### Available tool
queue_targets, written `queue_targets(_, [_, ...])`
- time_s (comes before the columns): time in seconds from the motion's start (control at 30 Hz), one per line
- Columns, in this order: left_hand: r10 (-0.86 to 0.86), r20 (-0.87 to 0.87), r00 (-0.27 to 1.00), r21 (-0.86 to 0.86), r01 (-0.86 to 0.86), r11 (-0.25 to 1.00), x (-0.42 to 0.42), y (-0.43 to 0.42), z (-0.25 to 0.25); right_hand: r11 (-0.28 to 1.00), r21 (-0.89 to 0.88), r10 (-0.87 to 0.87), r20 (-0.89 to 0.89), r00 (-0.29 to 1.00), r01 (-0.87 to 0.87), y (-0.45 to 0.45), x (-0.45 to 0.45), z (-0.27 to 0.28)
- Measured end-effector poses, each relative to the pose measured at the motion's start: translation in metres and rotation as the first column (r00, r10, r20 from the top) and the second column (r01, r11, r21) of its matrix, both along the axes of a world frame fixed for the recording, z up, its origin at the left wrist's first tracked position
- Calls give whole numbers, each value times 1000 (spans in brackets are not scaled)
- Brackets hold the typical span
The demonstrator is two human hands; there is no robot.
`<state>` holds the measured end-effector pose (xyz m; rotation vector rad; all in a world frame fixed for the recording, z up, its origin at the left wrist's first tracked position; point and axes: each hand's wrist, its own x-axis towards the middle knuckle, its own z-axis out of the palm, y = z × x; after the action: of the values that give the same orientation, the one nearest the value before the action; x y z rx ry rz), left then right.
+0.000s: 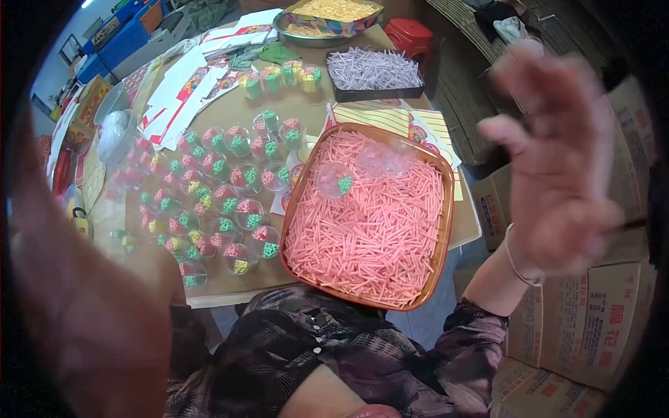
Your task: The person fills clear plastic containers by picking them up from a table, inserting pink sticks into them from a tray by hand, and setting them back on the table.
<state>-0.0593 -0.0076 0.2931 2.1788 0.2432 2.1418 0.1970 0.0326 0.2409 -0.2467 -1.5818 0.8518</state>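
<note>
Close to the camera on the left, my left hand (90,299) is a large blur, and its fingers cannot be made out. My right hand (557,160) is raised at the right, blurred too, with thumb and fingers apart and nothing seen in it. Between them, an orange-rimmed tray (449,202) full of short pink sticks (369,237) rests at the table's near edge. On the sticks lies a clear cup (336,181) with green sticks inside, beside crumpled-looking clear plastic (387,160). Neither hand visibly touches the tray.
Several clear cups (240,177) of pink, green and yellow sticks cover the table's left half. Behind the tray are a black tray of pale purple sticks (376,70) and a patterned box of yellow sticks (334,10). Printed cartons (592,313) stand at right, a red stool (410,38) behind.
</note>
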Motion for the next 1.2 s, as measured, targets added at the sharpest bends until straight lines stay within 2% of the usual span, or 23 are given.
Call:
queue_targets(0.03, [-6,8,1000,-9,6,1000,-2,1,-12,989,-23,-142,178,974,149,1,12,-18])
queue_targets(0.07, [-64,-141,988,-226,30,974,-7,4,-40,952,-100,-233,380,895,290,-3,20,-35])
queue_targets(0.13, [-266,-377,887,-615,-25,788,-10,14,-107,862,-192,-146,793,592,469,-6,39,-71])
queue_targets(0.17, [-417,-467,780,-748,-96,657,4,22,-137,836,-48,-216,887,408,546,-10,48,-107])
queue_targets(0.23, [-441,-747,498,-634,-333,697,23,22,-241,755,72,-62,997,-39,652,-21,50,-155])
queue_targets(0.27, [-262,-853,451,-444,-365,819,34,15,-260,755,71,-58,997,-41,651,-27,51,-168])
queue_targets(0.33, [-118,-912,394,-269,-354,896,50,7,-276,709,40,8,998,-65,704,-40,51,-186])
queue_targets(0.37, [-161,-936,313,-282,-393,875,60,8,-273,707,34,14,998,-63,706,-46,51,-192])
queue_targets(0.4, [-206,-951,230,-289,-432,854,71,10,-270,710,28,-48,999,8,704,-52,51,-199])
queue_targets(0.43, [-210,-951,225,-291,-430,855,84,14,-274,712,24,-112,991,79,702,-57,52,-204])
queue_targets(0.5, [-361,-929,-82,-277,-493,825,107,22,-291,716,22,-236,948,213,698,-65,53,-210])
queue_targets(0.7, [-380,-921,-88,-276,-540,795,110,26,-313,750,24,-223,950,218,662,-75,41,-210])
queue_targets(0.83, [-490,-870,-50,-419,-447,790,91,36,-335,724,-133,-188,906,379,677,-72,34,-230])
queue_targets(0.87, [-490,-870,-52,-418,-449,790,87,36,-336,724,-135,-188,905,381,677,-72,33,-232])
queue_targets(1.0, [-509,-826,244,-564,-382,732,71,39,-336,729,-205,-201,848,490,653,-73,30,-236])
queue_targets(1.03, [-509,-827,239,-562,-382,734,68,41,-333,728,-206,-203,846,493,654,-72,28,-235])
queue_targets(1.1, [-700,-613,367,-790,-289,541,62,43,-324,631,-464,-135,724,677,621,-72,22,-228])
queue_targets(1.17, [-821,-333,464,-943,-160,292,59,42,-316,504,-689,-94,555,827,520,-73,16,-221])
queue_targets(1.2, [-822,-332,463,-943,-160,291,59,41,-313,503,-690,-94,554,827,520,-72,13,-219])
